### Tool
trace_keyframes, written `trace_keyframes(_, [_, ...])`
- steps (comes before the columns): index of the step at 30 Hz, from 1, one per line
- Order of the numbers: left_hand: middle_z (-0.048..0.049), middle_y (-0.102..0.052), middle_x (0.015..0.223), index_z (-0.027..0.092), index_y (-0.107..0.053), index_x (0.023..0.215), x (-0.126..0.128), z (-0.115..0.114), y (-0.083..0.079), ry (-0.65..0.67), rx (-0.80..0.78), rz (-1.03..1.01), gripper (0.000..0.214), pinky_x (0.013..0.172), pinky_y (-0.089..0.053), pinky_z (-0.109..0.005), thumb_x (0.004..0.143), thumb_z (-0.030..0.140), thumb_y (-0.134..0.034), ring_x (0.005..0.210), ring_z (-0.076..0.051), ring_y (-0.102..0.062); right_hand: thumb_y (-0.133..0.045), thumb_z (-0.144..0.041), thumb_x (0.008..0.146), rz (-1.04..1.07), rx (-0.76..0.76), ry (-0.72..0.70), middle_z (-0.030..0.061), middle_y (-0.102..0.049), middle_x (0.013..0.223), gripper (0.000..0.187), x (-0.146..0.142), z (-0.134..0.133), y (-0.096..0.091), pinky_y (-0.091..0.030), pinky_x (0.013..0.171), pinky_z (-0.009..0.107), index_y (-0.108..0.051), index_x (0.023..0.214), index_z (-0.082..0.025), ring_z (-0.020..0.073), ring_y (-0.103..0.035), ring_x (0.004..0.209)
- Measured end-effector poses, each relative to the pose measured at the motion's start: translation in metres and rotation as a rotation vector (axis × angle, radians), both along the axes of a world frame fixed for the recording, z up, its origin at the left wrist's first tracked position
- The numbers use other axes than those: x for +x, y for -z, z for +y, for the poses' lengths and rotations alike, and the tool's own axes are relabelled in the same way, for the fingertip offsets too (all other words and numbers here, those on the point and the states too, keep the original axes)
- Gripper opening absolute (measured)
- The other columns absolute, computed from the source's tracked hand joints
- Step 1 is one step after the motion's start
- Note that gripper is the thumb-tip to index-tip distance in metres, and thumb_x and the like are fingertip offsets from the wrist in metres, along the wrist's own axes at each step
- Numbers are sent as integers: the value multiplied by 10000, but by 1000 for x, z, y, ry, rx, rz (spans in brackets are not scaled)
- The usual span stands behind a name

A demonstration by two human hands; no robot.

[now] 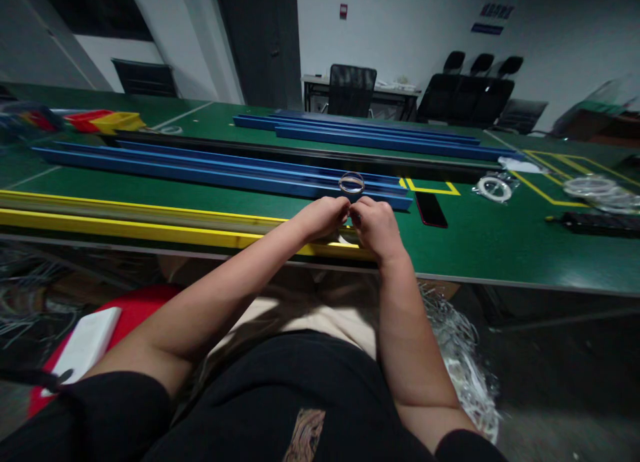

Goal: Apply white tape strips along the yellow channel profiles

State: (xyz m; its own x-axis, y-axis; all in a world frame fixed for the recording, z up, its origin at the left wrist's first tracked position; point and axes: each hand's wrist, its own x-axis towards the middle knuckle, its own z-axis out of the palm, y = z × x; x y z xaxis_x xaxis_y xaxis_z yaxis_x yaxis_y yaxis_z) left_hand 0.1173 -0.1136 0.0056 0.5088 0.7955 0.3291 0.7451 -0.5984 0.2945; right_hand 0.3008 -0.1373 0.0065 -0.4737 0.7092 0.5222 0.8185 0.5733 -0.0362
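Note:
My left hand (323, 219) and my right hand (376, 225) meet at the near edge of the green table (475, 242), fingers pinched together. Between them they hold a small loop of clear strap or wire (351, 183) that stands up above the fingertips. The hands rest over the end of a long yellow rail (125, 222). Just behind the loop lie long blue rails (200, 169).
A black phone (431, 209) lies right of my hands. Coils of clear strap (494, 187) and a black bar (600, 223) sit further right. More blue rails (375, 137), red and yellow bins (105, 121), and chairs (351, 89) are behind. Loose white strands (465, 362) hang under the table.

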Motion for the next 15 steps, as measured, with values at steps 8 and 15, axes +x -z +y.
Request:
trace_keyframes(8, [-62, -738, 853, 169, -664, 990, 0, -1, -1, -10, -59, -32, 204, 670, -464, -255, 949, 320, -532, 740, -178, -670, -485, -187, 993, -4, -4, -82, 85, -696, 997, 218, 2, 6, 3, -297, 727, 333, -699, 950, -184, 195, -571, 828])
trace_keyframes(15, [-85, -743, 857, 157, -686, 958, -5, 13, 0, -94, -95, -32, 219, 693, -460, -276, 927, 319, -542, 781, -210, -670, -471, -232, 1019, 77, -19, -181, 68, -695, 966, 240, 1, 1, 1, -341, 741, 317, -683, 911, -199, 186, -589, 847])
